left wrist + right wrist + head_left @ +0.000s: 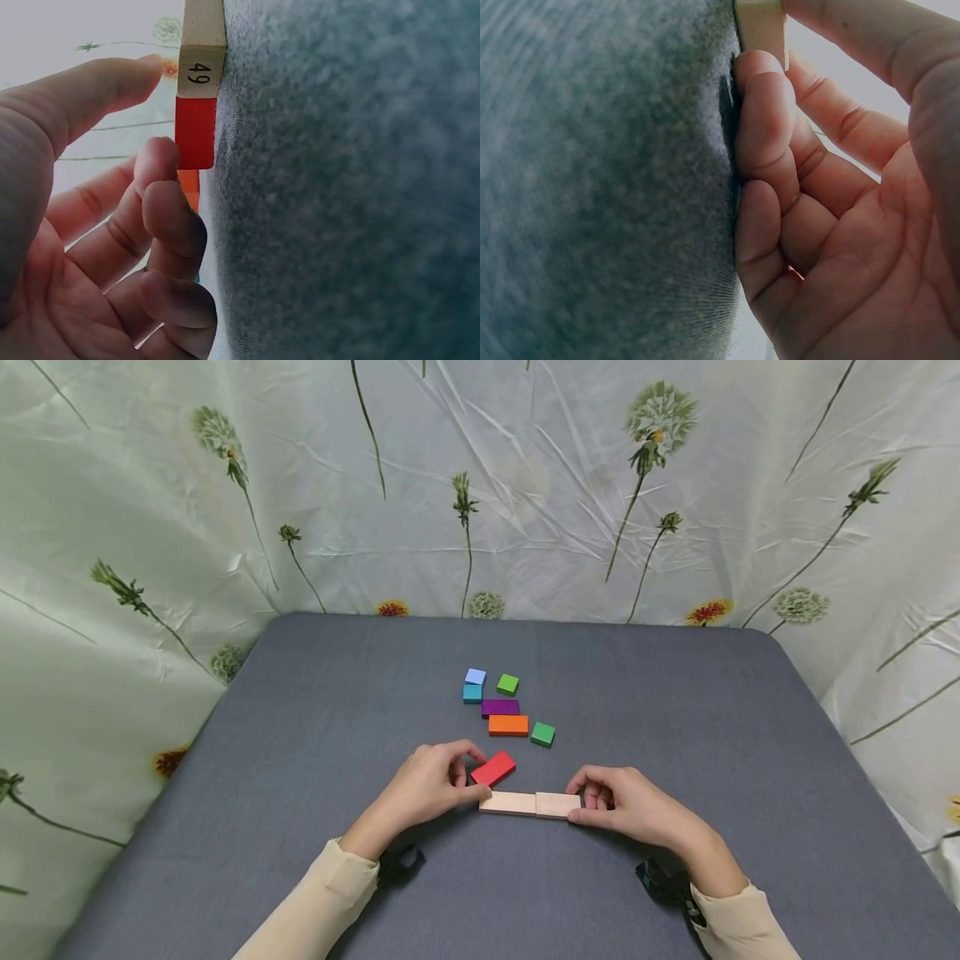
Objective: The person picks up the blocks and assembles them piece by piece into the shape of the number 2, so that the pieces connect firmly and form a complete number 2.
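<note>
Two pale wooden blocks lie end to end on the table, a left block and a right block. My left hand is at the left block's outer end, thumb by its corner and index finger near a tilted red block. In the left wrist view a gap shows between the thumb and the wood end, printed with a number; the fingers are loosely bent beside the red block. My right hand pinches the outer end of the right block between thumb and fingers.
Beyond the red block lie an orange block, a purple block, a dark green block, a light green block, a teal block and a light blue block. A flowered cloth hangs behind the grey table.
</note>
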`<action>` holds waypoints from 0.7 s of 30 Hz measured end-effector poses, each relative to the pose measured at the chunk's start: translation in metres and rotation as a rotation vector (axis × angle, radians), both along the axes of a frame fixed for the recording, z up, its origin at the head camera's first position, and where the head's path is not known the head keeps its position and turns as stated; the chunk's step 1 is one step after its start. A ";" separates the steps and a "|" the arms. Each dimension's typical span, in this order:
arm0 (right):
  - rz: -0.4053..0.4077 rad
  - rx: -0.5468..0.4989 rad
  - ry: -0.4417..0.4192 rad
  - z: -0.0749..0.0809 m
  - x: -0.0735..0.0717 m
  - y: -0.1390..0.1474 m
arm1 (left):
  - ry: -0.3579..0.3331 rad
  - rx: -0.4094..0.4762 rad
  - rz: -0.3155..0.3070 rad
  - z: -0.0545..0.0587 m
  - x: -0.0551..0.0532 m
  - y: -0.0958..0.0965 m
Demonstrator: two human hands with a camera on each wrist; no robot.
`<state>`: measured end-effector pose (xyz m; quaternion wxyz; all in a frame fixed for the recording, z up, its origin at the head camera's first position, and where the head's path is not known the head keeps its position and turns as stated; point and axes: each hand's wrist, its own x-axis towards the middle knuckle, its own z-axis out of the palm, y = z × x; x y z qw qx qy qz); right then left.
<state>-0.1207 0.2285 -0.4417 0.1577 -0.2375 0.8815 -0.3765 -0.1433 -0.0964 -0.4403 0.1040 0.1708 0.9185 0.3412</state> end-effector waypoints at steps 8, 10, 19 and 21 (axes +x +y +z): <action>-0.012 0.005 0.000 -0.001 0.000 0.000 | 0.006 0.076 -0.015 0.001 0.003 -0.004; -0.013 0.006 -0.003 -0.001 0.000 0.000 | 0.008 0.086 -0.015 0.001 0.003 -0.004; -0.007 0.000 -0.004 0.000 0.000 0.001 | -0.021 0.092 -0.025 -0.001 0.003 -0.005; -0.005 -0.001 -0.002 0.000 -0.001 0.001 | -0.029 0.100 -0.029 -0.002 0.002 -0.005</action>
